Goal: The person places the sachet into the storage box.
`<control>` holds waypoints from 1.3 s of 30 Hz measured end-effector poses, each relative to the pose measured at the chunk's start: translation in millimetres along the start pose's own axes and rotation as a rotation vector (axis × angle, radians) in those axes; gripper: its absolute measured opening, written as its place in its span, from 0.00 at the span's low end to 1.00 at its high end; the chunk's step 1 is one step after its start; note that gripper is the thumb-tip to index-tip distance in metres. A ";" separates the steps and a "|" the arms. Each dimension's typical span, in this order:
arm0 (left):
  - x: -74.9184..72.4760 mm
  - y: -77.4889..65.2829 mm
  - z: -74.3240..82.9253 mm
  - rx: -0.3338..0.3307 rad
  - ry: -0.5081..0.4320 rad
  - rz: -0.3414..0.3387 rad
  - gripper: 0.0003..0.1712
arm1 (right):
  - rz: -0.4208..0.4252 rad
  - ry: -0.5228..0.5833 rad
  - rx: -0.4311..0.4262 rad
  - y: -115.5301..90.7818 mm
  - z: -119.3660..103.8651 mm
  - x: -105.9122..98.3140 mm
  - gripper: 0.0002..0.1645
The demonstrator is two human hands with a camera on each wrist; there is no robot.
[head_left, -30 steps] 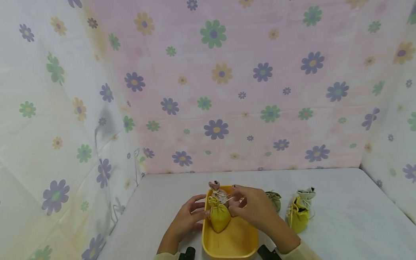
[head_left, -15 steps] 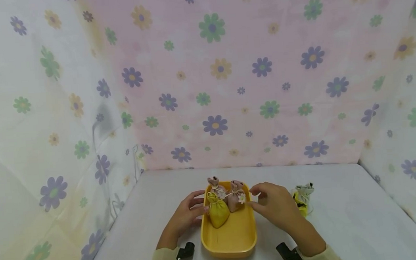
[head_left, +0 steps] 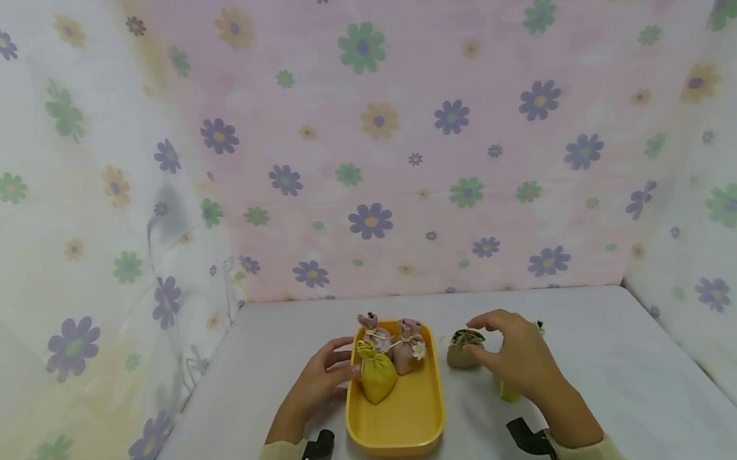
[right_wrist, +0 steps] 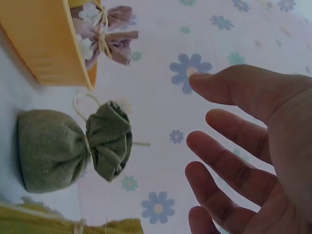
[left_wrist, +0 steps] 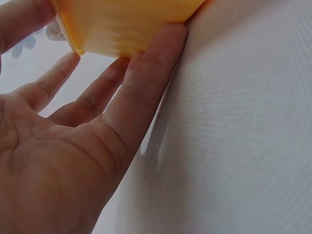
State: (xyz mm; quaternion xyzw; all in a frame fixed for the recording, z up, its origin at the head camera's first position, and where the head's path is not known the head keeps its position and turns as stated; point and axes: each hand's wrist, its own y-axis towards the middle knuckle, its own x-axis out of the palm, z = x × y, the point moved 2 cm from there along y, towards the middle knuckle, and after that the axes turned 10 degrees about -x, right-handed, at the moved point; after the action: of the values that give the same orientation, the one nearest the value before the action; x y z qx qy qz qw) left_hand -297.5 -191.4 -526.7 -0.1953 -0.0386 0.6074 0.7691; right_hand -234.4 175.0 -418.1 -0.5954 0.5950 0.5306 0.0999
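My left hand (head_left: 317,377) rests against the left side of a yellow plastic tray (head_left: 393,432), its extended fingers touching the outer wall and its thumb at the rim. Inside the tray's far part sit a yellow drawstring pouch (head_left: 377,378) and two pinkish drawstring pouches, the right one (head_left: 406,354) with a small white flower. To the right of the tray, an olive-green drawstring pouch (right_wrist: 51,151) stands upright on the table. Around it in the head view my right hand (head_left: 522,354) is spread; in the right wrist view its fingers are apart from the gathered neck, holding nothing.
A second yellow pouch (head_left: 509,391) stands under the right hand, mostly hidden by it. Behind that hand only a bit of a pale pouch (head_left: 540,326) shows. Flower-printed cloth (head_left: 430,205) walls the white table (head_left: 606,384) at the back and sides.
My right hand has left the pink pouch, which now stands in the tray, and moved right to the olive-green pouch. My left hand stays at the tray; the view shifted slightly.
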 end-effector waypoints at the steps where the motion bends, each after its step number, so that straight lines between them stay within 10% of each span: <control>1: -0.6 -0.6 0.1 0.004 -0.004 -0.001 0.47 | -0.007 -0.002 0.000 0.5 1.9 -1.2 0.23; 21: -0.2 -3.7 -2.0 0.002 -0.021 -0.013 0.47 | -0.133 0.047 -0.029 -16.4 54.4 -38.8 0.28; 39: -1.5 -2.8 0.1 0.005 0.009 0.009 0.47 | -0.383 0.208 0.138 -21.7 80.4 -40.5 0.41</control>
State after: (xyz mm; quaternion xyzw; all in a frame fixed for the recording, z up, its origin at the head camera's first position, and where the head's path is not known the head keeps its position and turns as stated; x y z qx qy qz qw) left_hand -295.4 -193.3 -525.3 -0.1963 -0.0326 0.6099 0.7671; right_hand -247.0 265.7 -432.4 -0.7408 0.5132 0.3955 0.1775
